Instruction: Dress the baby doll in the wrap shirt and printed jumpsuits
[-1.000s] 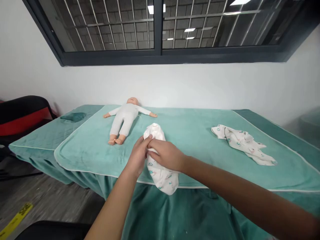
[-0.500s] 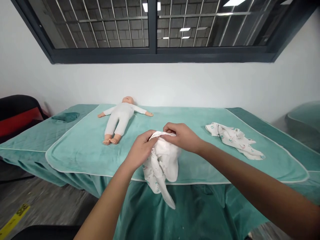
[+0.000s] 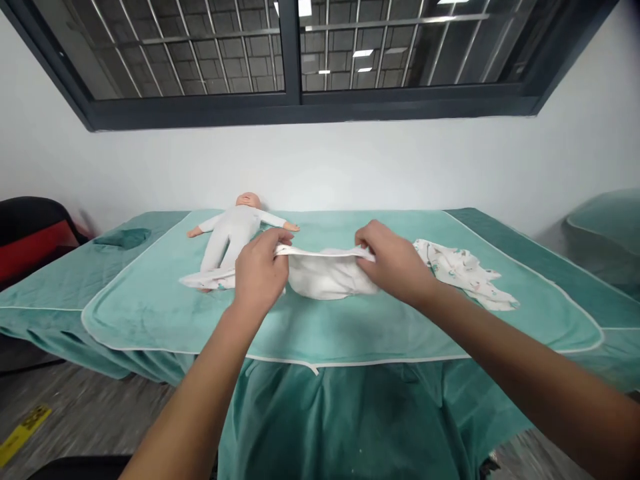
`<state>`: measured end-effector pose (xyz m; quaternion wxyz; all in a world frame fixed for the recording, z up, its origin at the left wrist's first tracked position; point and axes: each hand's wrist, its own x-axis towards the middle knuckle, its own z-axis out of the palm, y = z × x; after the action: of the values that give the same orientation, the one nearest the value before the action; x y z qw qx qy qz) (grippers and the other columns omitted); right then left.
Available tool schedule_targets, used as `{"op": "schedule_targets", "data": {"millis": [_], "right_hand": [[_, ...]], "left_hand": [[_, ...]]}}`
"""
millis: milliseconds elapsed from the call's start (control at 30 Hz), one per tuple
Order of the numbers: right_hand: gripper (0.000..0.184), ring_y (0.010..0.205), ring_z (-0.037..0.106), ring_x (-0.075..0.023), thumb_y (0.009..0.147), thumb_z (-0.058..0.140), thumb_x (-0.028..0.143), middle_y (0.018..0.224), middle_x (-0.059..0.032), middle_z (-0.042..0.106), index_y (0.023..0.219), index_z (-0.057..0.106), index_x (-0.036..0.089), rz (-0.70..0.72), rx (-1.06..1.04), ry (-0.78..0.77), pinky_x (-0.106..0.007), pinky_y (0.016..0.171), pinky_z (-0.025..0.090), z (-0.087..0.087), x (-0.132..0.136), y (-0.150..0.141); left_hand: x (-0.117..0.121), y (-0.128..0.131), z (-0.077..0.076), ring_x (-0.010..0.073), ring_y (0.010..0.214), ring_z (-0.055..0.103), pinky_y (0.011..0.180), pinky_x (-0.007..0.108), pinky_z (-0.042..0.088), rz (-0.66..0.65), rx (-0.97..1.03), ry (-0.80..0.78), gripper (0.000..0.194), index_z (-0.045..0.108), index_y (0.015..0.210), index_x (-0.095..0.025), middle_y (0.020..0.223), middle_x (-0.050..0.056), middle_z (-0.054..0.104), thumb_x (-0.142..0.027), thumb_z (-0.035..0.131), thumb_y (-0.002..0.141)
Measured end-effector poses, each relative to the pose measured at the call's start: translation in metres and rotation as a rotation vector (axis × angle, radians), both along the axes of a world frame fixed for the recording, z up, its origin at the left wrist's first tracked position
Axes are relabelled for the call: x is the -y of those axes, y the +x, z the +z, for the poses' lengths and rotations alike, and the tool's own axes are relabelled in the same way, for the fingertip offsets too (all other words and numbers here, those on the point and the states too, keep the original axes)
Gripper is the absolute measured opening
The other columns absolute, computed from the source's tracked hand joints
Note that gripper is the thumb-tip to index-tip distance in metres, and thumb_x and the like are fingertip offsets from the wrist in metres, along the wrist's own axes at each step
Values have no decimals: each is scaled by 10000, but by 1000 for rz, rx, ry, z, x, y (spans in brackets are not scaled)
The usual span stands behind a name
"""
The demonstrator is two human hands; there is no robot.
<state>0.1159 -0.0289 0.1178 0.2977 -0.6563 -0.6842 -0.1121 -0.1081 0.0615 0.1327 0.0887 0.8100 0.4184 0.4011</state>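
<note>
Both hands pinch the edge of a white baby garment (image 3: 327, 280) with small prints, drawn out between them above the bed. My left hand (image 3: 263, 270) is closed on its left end, and a printed part of the cloth sticks out leftward beyond the hand. My right hand (image 3: 393, 260) grips the other end with thumb and fingers. Whether the garment is a top or trousers I cannot tell. Behind my left hand a baby doll (image 3: 233, 227) in a white suit lies on its back, arms spread, feet mostly hidden by the cloth.
A second printed baby garment (image 3: 465, 273) lies crumpled to the right on the green sheet (image 3: 165, 320). Beyond the bed are a white wall (image 3: 345, 163) and a barred window (image 3: 295, 107). At the far left stands a red and black chair (image 3: 37, 243).
My hands have risen and moved apart. The garment, bunched and hanging down before, is now stretched sideways at its edge, with part of it swung left in front of the doll's feet.
</note>
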Motion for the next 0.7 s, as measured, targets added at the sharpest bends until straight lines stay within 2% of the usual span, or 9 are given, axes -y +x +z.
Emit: {"op": "schedule_targets", "data": {"millis": [67, 167, 233, 333, 400, 467, 600, 700], "right_hand": [[194, 681, 540, -181, 834, 515, 224, 886, -17, 637, 1023, 556, 247, -17, -7, -56, -279, 590, 332, -8, -5, 1], [279, 747, 578, -207, 834, 497, 206, 932, -39, 657, 1093, 590, 243, -138, 3, -13, -292, 616, 349, -13, -12, 18], [272, 827, 598, -229, 808, 490, 187, 1019, -69, 652, 1040, 626, 229, -220, -1, 61, -311, 661, 381, -11, -14, 38], [215, 903, 618, -237, 792, 480, 198, 1026, -65, 670, 912, 656, 223, -222, -126, 63, -323, 746, 429, -9, -12, 65], [223, 897, 633, -231, 803, 475, 229, 981, -41, 701, 909, 671, 234, -199, -245, -25, -315, 755, 445, -9, -10, 76], [246, 843, 639, -230, 817, 484, 278, 936, -30, 721, 950, 688, 249, -248, -280, -119, -310, 703, 444, -9, -8, 84], [291, 803, 631, -259, 829, 501, 359, 936, -61, 730, 1011, 705, 260, -424, -86, -305, -321, 633, 415, -9, -18, 105], [329, 844, 634, -269, 841, 506, 344, 1027, -94, 724, 1087, 700, 243, -473, 39, -431, -335, 663, 434, -17, -39, 116]], "left_hand": [[2, 6, 4, 225, 1048, 648, 941, 320, 473, -34, 39, -7, 378, 686, 1017, -222, 1058, 11, 738, -75, 440, 771], [-2, 4, 5, 232, 1036, 646, 915, 322, 474, 31, -7, 35, 374, 684, 1016, -221, 1053, 22, 736, -75, 449, 765], [-9, -2, 4, 247, 999, 652, 864, 328, 478, 113, -80, 36, 343, 690, 984, -226, 1017, 29, 739, -87, 465, 765], [-22, -11, -1, 266, 949, 655, 795, 330, 472, 193, -137, -32, 296, 700, 960, -238, 970, 37, 744, -129, 492, 781], [-32, -13, -6, 268, 931, 656, 776, 328, 469, 203, -133, -80, 285, 702, 977, -247, 956, 39, 745, -159, 501, 795], [-42, -14, -10, 264, 929, 657, 774, 324, 470, 196, -118, -114, 284, 695, 1013, -254, 967, 39, 744, -188, 501, 815], [-70, -5, -13, 286, 972, 658, 799, 349, 481, 228, -192, -181, 285, 662, 1102, -243, 1047, 78, 733, -270, 501, 869], [-91, 13, -20, 324, 1014, 649, 840, 412, 481, 292, -339, -204, 312, 630, 1162, -221, 1096, 128, 708, -286, 446, 918]]}}
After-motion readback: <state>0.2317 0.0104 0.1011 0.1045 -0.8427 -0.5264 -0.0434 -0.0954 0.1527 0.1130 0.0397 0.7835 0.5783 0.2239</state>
